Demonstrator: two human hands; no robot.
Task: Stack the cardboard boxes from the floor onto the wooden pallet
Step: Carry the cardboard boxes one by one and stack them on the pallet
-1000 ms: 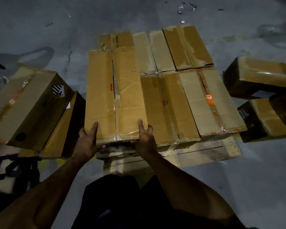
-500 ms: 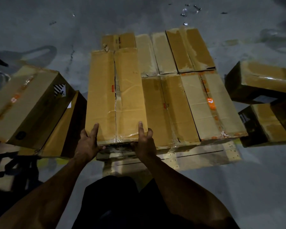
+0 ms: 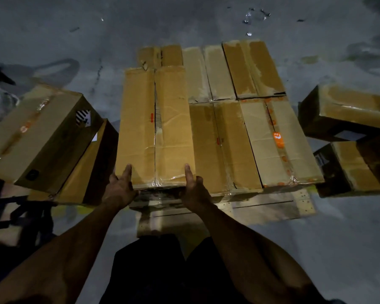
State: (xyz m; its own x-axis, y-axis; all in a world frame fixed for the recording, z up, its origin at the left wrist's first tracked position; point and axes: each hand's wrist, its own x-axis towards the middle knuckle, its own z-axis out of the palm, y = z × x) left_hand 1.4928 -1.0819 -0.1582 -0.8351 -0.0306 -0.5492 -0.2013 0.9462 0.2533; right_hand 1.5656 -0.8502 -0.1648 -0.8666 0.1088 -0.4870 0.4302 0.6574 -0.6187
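Both hands — left (image 3: 119, 189), right (image 3: 194, 190) — grip pinching the long taped cardboard box (image 3: 155, 128).

Both forearms extend forward from the bottom of the view, bare, converging slightly toward the hands. Left hand (image 3: 119, 189): thumb laid up over the top edge, remaining fingers wrapped below and hidden. Right hand (image 3: 194, 190): same grip (thumb straight on top, fingers curled under). Wrists roughly level, hands well apart, palms facing inward.
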